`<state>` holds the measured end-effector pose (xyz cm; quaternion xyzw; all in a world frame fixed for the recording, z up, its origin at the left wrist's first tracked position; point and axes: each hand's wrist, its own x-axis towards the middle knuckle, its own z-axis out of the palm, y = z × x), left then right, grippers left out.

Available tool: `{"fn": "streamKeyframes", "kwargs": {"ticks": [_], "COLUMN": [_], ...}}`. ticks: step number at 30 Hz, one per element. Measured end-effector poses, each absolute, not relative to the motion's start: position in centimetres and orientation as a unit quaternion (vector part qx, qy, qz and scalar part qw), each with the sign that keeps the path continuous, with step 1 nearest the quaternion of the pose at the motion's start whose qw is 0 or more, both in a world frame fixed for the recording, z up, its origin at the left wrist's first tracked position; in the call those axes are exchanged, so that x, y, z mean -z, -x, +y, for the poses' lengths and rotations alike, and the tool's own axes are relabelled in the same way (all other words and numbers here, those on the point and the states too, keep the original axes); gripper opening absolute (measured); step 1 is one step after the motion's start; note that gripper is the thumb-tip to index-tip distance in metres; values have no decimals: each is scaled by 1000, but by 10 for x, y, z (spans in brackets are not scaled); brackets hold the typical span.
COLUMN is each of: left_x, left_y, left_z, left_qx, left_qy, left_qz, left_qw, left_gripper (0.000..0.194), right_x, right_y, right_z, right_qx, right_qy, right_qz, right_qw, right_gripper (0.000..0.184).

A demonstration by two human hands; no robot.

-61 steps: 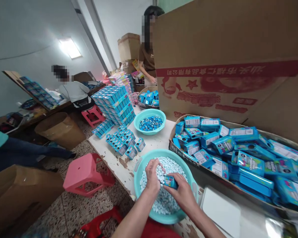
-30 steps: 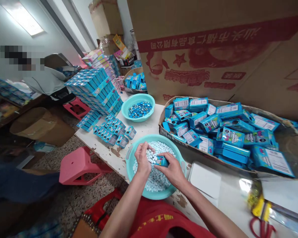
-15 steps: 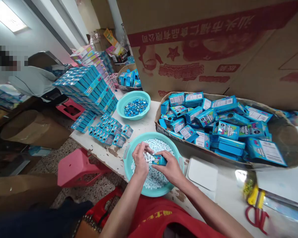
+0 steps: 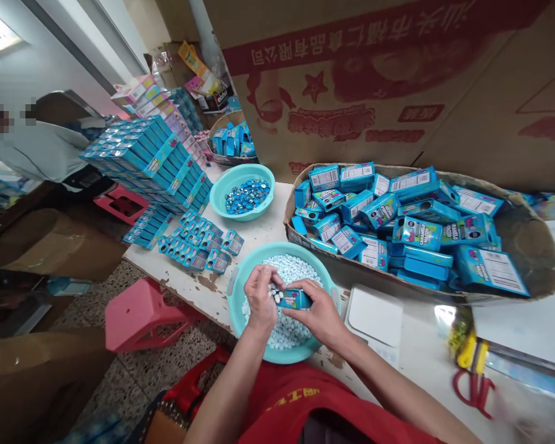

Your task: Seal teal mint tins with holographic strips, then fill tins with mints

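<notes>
Over a turquoise basin point(image 4: 282, 356) full of small white candies point(image 4: 289, 336), both of my hands are at work close together. My right hand point(image 4: 322, 313) grips a small blue candy box point(image 4: 295, 299), lying tilted with one end toward the left. Cupped at that end, my left hand point(image 4: 260, 301) is curled around a few white candies point(image 4: 276, 295). The box's opening is mostly hidden by the fingers and candies.
A torn carton point(image 4: 342, 268) of blue boxes lies at the right. Small boxes point(image 4: 198, 240) stand left of the basin, before a tall blue stack point(image 4: 152, 160). Behind is a bowl point(image 4: 217, 188) of shiny blue discs. Scissors point(image 4: 474, 385) lie right. A person point(image 4: 41, 151) sits far left.
Fewer white candies show between my left hand and the box now. Both hands stay in nearly the same place, and the whole view has shifted slightly.
</notes>
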<state>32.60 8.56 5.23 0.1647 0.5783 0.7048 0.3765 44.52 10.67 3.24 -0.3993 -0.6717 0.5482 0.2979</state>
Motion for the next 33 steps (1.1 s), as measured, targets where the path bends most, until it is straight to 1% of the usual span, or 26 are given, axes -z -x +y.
{"fn": "streamKeyframes", "kwargs": {"ticks": [3,8,10,12,13,14,16,18,19,20,21,23,26,27,28,31,33], "left_x": [-45,-42,-38,-27,-19,-10,11,29,36,42,46,51,55,55,53,38,20], "left_y": [-333,-337,-324,-302,-290,-280,-270,-276,-285,-295,-306,-323,-327,-323,-319,-307,-305], "left_z": [86,87,86,82,78,73,60,49,45,42,42,44,51,54,56,60,62], "left_qx": [-695,-689,-698,-680,-641,-573,-381,-197,-137,-103,-95,-147,-337,-389,-426,-473,-540], "left_qy": [-146,-154,-140,-144,-169,-212,-314,-376,-384,-384,-382,-371,-291,-256,-226,-170,-108], "left_qz": [592,567,574,627,673,728,828,878,890,896,898,891,842,820,802,774,717], "left_qw": [380,424,405,353,330,310,266,219,204,197,198,219,304,332,353,385,427], "left_gripper": [28,26,26,28,29,29,23,25,29,33,34,30,12,11,15,28,29], "right_x": [-22,-9,-10,-14,-17,-19,-22,-22,-22,-21,-20,-19,-16,-15,-13,-7,-2], "right_y": [-446,-446,-451,-460,-466,-472,-482,-488,-488,-487,-485,-478,-469,-467,-466,-467,-467], "right_z": [108,110,111,113,114,115,118,120,121,121,121,120,119,119,118,118,117], "right_qx": [-555,-579,-591,-592,-588,-581,-569,-561,-559,-557,-552,-537,-522,-520,-517,-503,-497], "right_qy": [418,420,421,422,424,426,436,447,448,445,442,436,433,432,434,442,437], "right_qz": [-658,-637,-626,-619,-616,-615,-612,-613,-616,-620,-625,-638,-658,-664,-667,-675,-689], "right_qw": [290,288,287,298,309,320,333,331,328,327,331,339,327,320,315,309,297], "right_gripper": [29,32,34,37,38,39,39,38,38,37,36,35,33,32,32,30,28]}}
